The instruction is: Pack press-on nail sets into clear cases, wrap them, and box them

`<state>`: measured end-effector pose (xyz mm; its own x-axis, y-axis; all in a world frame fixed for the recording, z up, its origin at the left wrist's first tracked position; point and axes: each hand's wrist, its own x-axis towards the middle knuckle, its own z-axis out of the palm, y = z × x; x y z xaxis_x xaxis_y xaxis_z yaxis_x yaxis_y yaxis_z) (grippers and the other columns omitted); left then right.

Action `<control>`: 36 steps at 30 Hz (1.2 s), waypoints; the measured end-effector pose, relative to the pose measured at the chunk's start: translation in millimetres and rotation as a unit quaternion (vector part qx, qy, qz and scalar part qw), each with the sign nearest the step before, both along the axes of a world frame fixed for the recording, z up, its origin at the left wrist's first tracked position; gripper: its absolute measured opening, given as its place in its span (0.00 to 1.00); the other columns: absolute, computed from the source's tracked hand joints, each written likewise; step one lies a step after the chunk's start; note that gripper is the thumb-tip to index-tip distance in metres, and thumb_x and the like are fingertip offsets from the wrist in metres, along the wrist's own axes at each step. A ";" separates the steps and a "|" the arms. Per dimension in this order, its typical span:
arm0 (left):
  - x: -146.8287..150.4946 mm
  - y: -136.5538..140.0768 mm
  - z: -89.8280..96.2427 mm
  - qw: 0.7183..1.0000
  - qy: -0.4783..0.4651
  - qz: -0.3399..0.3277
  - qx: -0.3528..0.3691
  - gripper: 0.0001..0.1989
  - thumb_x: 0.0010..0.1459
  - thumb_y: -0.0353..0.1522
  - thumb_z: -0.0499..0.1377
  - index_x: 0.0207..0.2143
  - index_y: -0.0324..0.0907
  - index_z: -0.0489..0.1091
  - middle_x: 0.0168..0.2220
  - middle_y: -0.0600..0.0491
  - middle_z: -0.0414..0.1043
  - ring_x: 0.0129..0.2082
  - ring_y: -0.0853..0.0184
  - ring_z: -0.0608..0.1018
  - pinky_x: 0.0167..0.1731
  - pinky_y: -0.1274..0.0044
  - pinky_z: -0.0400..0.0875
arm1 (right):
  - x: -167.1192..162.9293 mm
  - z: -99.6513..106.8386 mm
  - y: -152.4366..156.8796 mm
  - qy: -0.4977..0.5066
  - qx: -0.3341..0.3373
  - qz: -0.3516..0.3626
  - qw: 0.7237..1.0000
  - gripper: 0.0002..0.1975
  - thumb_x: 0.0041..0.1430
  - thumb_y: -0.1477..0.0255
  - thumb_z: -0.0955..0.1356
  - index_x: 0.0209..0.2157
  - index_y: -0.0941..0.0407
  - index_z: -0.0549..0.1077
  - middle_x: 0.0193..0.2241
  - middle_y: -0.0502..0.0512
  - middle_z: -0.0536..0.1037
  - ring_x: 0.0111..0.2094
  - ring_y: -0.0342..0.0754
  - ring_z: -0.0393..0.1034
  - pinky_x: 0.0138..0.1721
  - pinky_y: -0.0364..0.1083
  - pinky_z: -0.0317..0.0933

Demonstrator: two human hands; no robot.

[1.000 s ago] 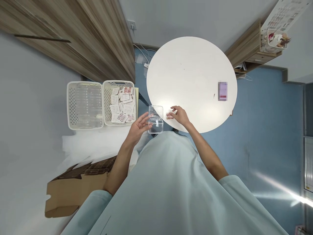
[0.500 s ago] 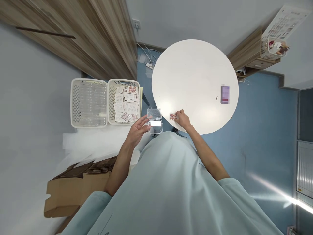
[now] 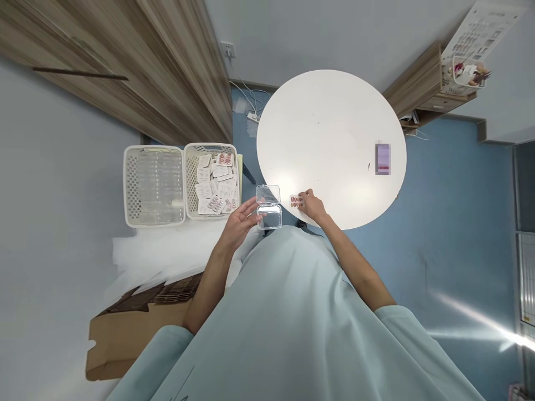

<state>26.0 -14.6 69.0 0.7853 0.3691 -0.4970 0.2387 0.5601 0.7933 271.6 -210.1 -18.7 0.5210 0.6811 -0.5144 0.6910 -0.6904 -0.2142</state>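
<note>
My left hand (image 3: 240,223) grips a clear plastic hinged case (image 3: 270,217) by its left side, fingers behind it and thumb over the front. The case's lid is open, folded back away from me, and nothing shows inside. The case is at the near left edge of the white table. My right hand (image 3: 312,206) pinches the right end of a small card (image 3: 296,201) bearing two rows of glossy reddish ovals that look like press-on nails. This card is over the near part of the table, just right of the case; my fingers cover its right end.
Left of me, one white basket (image 3: 184,184) holds stacked clear cases and another (image 3: 237,167) holds loose printed cards. A purple box-like item (image 3: 383,159), pixelated, lies on the round white table (image 3: 330,122). Folded cardboard (image 3: 121,340) lies at the lower left.
The open case in my left hand has shifted slightly right, closer to the card. My right hand keeps its pinch on the card, almost unmoved. The camera view has shifted a little.
</note>
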 end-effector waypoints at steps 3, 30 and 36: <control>2.3 0.0 2.4 1.000 0.000 0.001 -0.001 0.40 0.54 0.38 0.75 0.67 0.49 0.69 0.72 0.42 0.63 0.56 0.53 0.81 0.54 0.67 0.77 | 1.2 -0.7 1.8 0.004 -0.004 -0.014 1.000 0.21 0.64 0.70 0.72 0.55 0.55 0.66 0.58 0.62 0.66 0.37 0.49 0.75 0.32 0.45 0.61; 27.1 -13.9 25.1 1.000 -0.017 -0.008 -0.017 0.40 0.52 0.36 0.76 0.66 0.48 0.70 0.70 0.42 0.65 0.57 0.52 0.80 0.53 0.65 0.78 | -33.9 162.3 10.9 0.227 0.382 -0.170 0.880 0.19 0.65 0.50 0.71 0.46 0.50 0.74 0.33 0.47 0.78 0.25 0.43 0.70 0.31 0.44 0.63; 26.1 -15.8 30.5 1.000 -0.015 -0.004 0.007 0.40 0.51 0.36 0.77 0.66 0.47 0.70 0.70 0.43 0.66 0.65 0.49 0.73 0.57 0.63 0.77 | -46.1 160.6 7.8 0.214 0.351 -0.088 0.907 0.14 0.69 0.55 0.70 0.48 0.49 0.75 0.40 0.49 0.81 0.28 0.44 0.71 0.35 0.45 0.65</control>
